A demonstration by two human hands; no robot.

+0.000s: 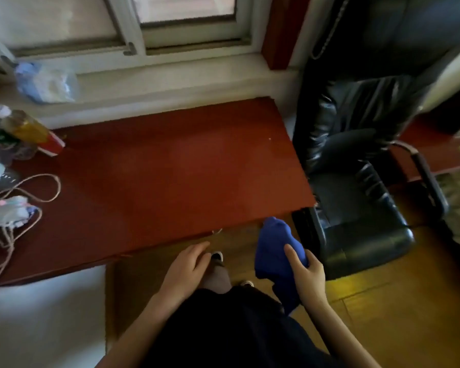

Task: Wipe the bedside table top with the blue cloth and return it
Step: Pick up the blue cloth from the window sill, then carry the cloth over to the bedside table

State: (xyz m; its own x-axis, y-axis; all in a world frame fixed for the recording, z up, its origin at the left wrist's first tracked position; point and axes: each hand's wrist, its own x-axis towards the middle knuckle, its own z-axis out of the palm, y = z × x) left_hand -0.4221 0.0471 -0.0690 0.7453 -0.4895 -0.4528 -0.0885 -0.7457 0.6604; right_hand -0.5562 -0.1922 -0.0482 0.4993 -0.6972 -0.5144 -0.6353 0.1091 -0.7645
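Note:
The bedside table top (170,176) is a dark red wooden surface below the window. The blue cloth (274,251) hangs bunched in my right hand (307,274), just in front of the table's near right corner and off its surface. My left hand (186,266) hovers near the table's front edge with fingers apart and nothing in it.
Bottles (24,128), a red can (51,146), cables (19,197) and small items crowd the table's left end. A plastic bag (45,83) lies on the windowsill. A black leather chair (356,181) stands close on the right. Wooden floor (383,314) lies below.

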